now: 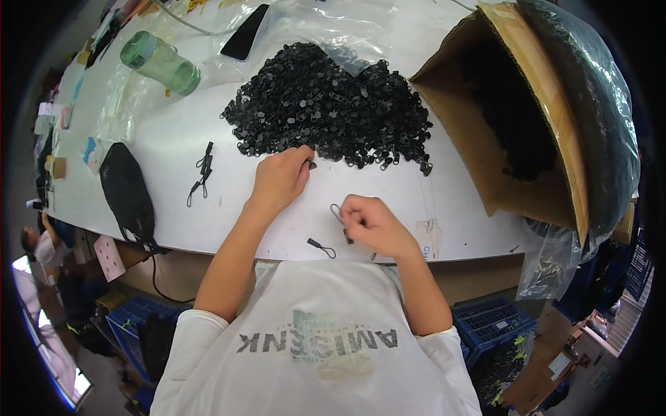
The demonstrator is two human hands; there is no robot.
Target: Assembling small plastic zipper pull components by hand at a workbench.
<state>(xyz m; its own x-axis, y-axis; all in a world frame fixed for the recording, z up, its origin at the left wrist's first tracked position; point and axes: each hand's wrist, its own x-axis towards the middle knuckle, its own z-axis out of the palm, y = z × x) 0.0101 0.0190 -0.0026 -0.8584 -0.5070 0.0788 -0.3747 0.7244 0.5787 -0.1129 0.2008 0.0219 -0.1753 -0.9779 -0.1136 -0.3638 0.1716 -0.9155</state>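
A wide heap of small black pieces with ring-shaped ends, like zipper parts [326, 104], lies on the white table. At the heap's near edge, my left hand [281, 179] is closed in a pinch with a small dark piece [311, 165] at its fingertips. Nearer to me and to the right, my right hand [378, 225] pinches a cord zipper pull [336, 211], whose loop sticks out on the left; the fingers cover most of it. Another cord zipper pull [321, 247] lies close to the table's front edge. Several more cord zipper pulls [206, 166] rest left of my left forearm.
On the right, an open cardboard box [454, 132] lies tipped with black contents inside, clear plastic around it. A green bottle [159, 62] and a phone [245, 32] are at the back. A black cloth pouch [127, 194] lies left. Blue crates [492, 324] stand below the table.
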